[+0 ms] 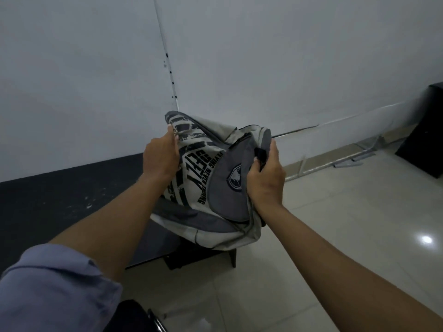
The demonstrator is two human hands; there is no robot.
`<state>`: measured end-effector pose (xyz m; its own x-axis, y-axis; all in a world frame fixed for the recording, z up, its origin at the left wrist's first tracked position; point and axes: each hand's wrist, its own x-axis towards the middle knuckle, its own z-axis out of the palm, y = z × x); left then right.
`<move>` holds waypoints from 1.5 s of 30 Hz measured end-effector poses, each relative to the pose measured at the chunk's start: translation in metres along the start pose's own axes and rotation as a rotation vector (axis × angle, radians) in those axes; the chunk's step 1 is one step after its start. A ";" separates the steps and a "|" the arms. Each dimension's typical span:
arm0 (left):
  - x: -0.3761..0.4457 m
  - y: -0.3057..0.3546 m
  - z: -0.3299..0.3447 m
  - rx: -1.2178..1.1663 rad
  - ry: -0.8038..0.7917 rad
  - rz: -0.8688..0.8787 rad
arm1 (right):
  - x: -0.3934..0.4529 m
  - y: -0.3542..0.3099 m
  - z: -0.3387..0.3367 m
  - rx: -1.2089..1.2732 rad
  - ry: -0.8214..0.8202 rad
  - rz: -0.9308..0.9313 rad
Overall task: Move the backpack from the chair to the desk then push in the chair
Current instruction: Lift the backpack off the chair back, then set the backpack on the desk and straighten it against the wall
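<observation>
At centre frame, the left hand (161,157) at nine o'clock and right hand (266,182) at three o'clock clamp the grey printed backpack (206,188), likely so the limp fabric lifts evenly toward the dark desk (60,188)

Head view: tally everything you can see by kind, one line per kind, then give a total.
Backpack: 1
Hands: 2, left hand and right hand, both gripping the backpack
Desk: 1
Dark box on the floor at right: 1
Chair part at the bottom edge: 1
Total: 6
</observation>
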<state>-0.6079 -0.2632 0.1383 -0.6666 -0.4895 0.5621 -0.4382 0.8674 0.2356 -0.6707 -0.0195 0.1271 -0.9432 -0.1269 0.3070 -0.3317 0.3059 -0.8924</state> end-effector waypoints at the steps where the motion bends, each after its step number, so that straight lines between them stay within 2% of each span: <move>1: 0.010 -0.001 0.005 0.019 -0.005 -0.009 | 0.013 0.003 0.007 -0.002 -0.012 -0.005; 8: 0.085 -0.039 0.042 0.086 -0.037 -0.022 | 0.075 0.009 0.080 0.048 -0.041 0.027; 13: 0.149 -0.075 0.093 0.069 -0.076 0.060 | 0.106 0.022 0.143 0.103 0.023 0.090; 21: 0.231 -0.141 0.191 -0.008 -0.239 0.212 | 0.132 0.036 0.256 0.140 0.152 0.216; 27: 0.249 -0.186 0.256 -0.058 -0.324 0.288 | 0.119 0.074 0.321 0.108 0.133 0.394; 32: 0.235 -0.195 0.309 -0.127 -0.368 0.318 | 0.100 0.106 0.345 0.016 0.100 0.502; 35: 0.230 -0.196 0.328 -0.176 -0.376 0.297 | 0.094 0.129 0.345 -0.060 0.041 0.520; 39: 0.219 -0.199 0.333 -0.190 -0.404 0.277 | 0.089 0.146 0.334 -0.261 -0.126 0.510; 42: 0.206 -0.198 0.318 -0.078 -0.381 0.264 | 0.094 0.148 0.322 -0.573 -0.257 0.365; 45: 0.193 -0.199 0.289 -0.018 -0.364 0.197 | 0.109 0.140 0.313 -0.661 -0.368 0.166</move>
<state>-0.8231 -0.5556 -0.0290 -0.9080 -0.3105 0.2814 -0.2723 0.9476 0.1669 -0.8140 -0.2861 -0.0681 -0.9527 -0.3004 -0.0462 -0.2386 0.8334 -0.4986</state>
